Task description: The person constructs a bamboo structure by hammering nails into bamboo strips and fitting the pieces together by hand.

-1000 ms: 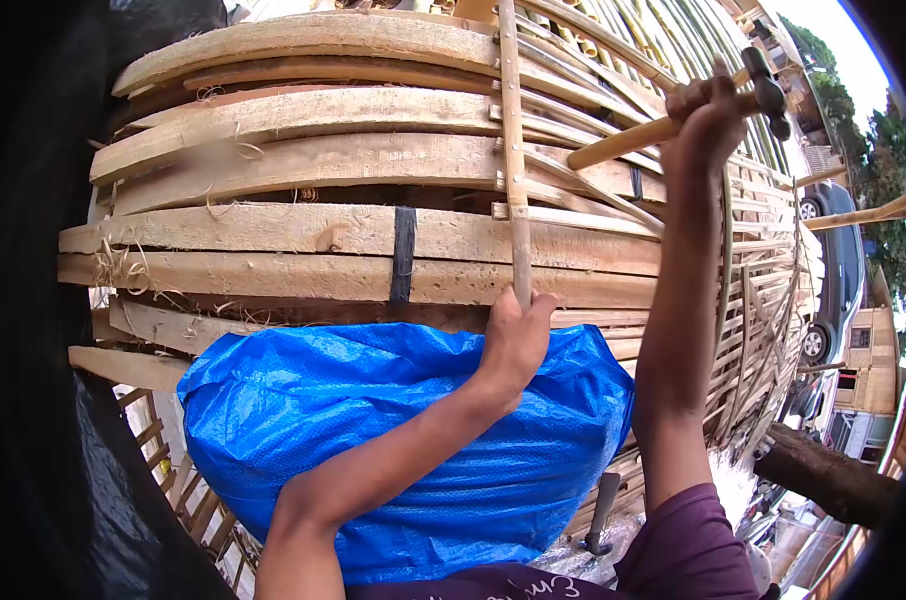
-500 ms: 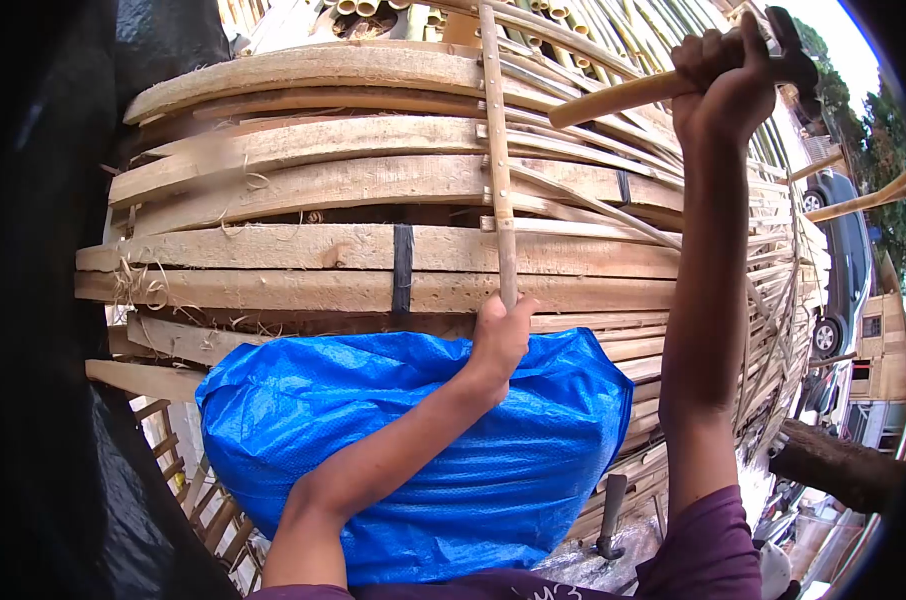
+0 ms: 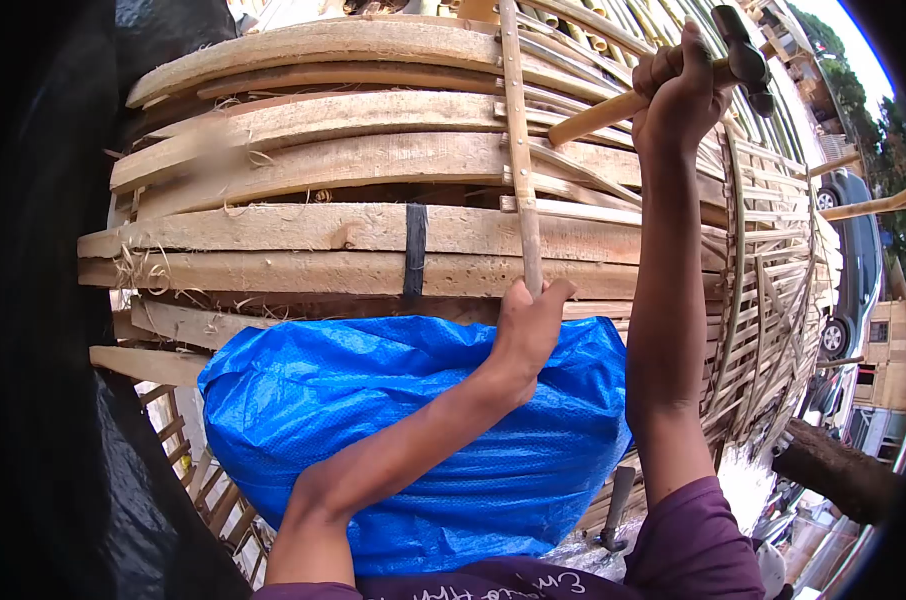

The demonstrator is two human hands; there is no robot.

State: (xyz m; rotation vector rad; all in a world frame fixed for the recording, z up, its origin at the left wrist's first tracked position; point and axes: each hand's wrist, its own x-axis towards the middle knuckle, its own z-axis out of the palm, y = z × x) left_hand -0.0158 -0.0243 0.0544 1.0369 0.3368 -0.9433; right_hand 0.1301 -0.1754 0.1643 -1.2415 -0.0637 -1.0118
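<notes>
the left hand (image 3: 533, 325) clasps the near end of a narrow tan wooden strip (image 3: 520, 150) pointing forward. to its right, the right hand (image 3: 680, 97) clenches a black-headed, wooden-handled hammer (image 3: 746, 62), seemingly raised.

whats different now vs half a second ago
The right hand, gripping the hammer, has moved left in the picture, nearer the long strip; the view has shifted slightly too. Nothing was taken hold of or let go. The left hand still holds the strip's lower end; the blue sheet looks unchanged.
</notes>
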